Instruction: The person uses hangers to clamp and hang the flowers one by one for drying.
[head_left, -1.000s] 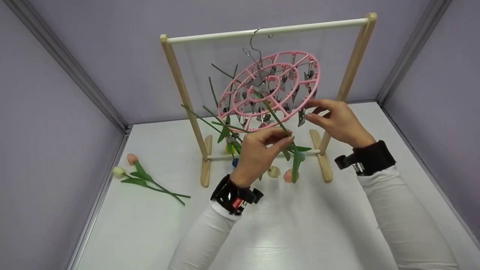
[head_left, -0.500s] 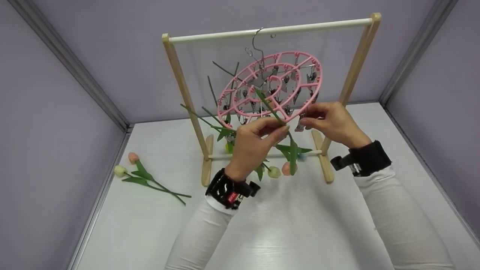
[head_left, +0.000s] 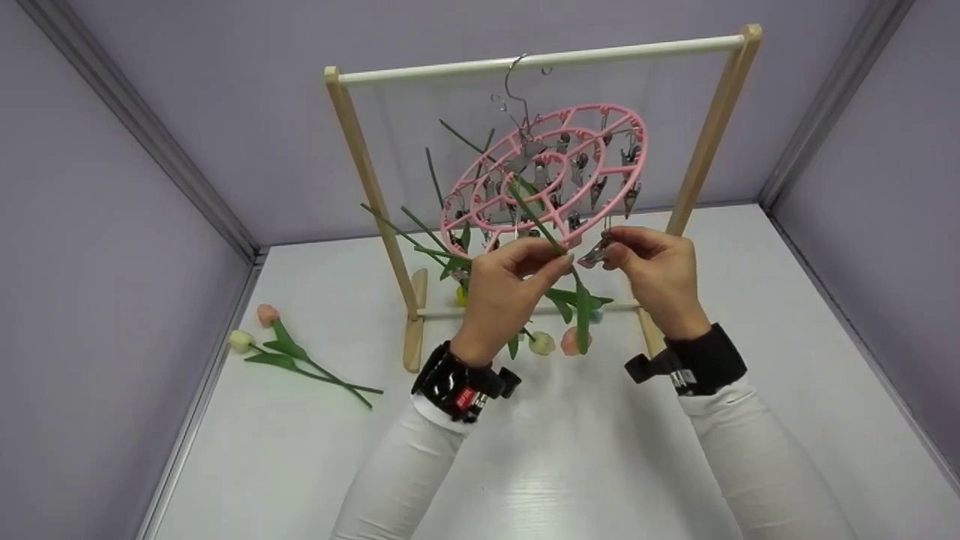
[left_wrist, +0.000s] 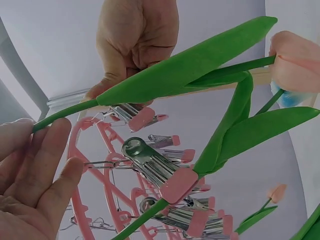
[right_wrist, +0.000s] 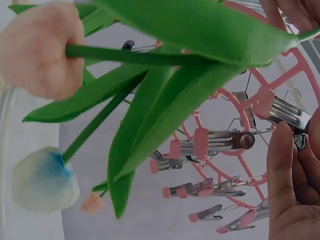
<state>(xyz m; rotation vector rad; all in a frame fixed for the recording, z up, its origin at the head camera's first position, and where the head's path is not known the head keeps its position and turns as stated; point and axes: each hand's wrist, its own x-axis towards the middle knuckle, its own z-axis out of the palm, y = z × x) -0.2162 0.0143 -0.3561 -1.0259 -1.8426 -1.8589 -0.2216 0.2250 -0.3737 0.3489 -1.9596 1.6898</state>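
Observation:
My left hand [head_left: 504, 296] pinches the green stem of a pink tulip [head_left: 576, 341] between thumb and fingers; its bloom hangs down. Just to the right, my right hand [head_left: 660, 277] pinches a metal clip [head_left: 595, 251] with pink tips, which hangs from the rim of a round pink clip hanger [head_left: 637, 161]. In the right wrist view that clip [right_wrist: 285, 110] sits between thumb and fingers, apart from the stem. Other clips hang around the hanger; one grips the stem of another tulip in the left wrist view [left_wrist: 180, 185]. A white-and-blue tulip [right_wrist: 45, 179] hangs close to the pink one.
The hanger hooks over the white bar [head_left: 600, 56] of a wooden rack [head_left: 360, 157]. Several tulips are clipped on its left side, stems pointing up. Two loose tulips, one pink [head_left: 267, 315] and one cream [head_left: 241, 341], lie crossed on the white table [head_left: 300, 465] at left.
My right hand has taken hold of the rim clip, moved down and left, and turned its tips toward the stem. My left hand has shifted slightly left and up with the tulip.

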